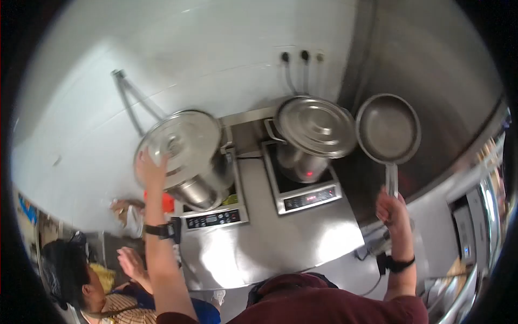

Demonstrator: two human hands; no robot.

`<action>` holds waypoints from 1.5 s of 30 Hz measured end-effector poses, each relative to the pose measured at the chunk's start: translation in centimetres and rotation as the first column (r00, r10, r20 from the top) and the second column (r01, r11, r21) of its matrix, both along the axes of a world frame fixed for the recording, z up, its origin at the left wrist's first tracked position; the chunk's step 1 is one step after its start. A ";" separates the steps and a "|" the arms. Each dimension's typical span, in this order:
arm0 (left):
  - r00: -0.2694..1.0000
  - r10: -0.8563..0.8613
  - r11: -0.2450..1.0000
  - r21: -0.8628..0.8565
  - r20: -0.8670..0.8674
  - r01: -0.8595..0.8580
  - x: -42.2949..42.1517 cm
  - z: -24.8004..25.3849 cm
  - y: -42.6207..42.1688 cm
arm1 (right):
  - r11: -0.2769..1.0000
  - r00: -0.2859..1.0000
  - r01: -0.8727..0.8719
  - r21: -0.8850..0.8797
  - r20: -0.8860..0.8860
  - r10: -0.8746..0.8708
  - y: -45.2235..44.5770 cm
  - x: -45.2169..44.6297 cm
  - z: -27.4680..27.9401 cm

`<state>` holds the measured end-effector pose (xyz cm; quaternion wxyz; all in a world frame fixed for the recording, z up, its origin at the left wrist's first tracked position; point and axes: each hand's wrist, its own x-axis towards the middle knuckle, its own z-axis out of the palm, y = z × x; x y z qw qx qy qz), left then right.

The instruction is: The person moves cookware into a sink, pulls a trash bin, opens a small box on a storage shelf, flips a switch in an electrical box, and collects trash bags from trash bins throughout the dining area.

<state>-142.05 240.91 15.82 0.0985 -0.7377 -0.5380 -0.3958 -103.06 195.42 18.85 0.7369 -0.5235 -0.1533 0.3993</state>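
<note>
A large steel pot (202, 191) with a wide lid (189, 135) stands on the left induction cooker (213, 218). My left hand (152, 168) reaches over the lid's left side; its fingers are blurred, and whether they grip the rim is unclear. On the right, my right hand (392, 208) is wrapped round the handle of a frying pan (387, 129), which is raised with its inside facing the camera. Between the two, a second lidded pot (305, 162) sits on the right induction cooker (310, 200), its lid (318, 125) on top.
A co-worker (91, 286) is at the lower left, one hand (134, 264) raised near my left forearm. The steel counter (270, 248) lies before me. Plugs (305, 55) with cords are on the tiled wall. A plastic bag (132, 216) lies left of the pot.
</note>
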 end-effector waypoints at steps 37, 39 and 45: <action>0.146 -0.423 0.175 -0.077 0.894 0.982 29.3 9.8 -14.9 | 0.978 0.958 0.203 -0.049 0.215 -0.188 -2.9 -0.1 -5.0; 0.207 -0.697 0.226 -0.063 0.687 0.972 31.1 9.5 -14.2 | 0.964 0.948 0.265 -0.028 0.191 -0.255 -4.1 0.2 -5.5; 0.336 -0.907 0.367 -0.085 -0.254 0.926 36.0 4.6 -15.8 | 0.937 0.933 0.346 -0.053 0.126 -0.338 -6.2 0.0 -5.4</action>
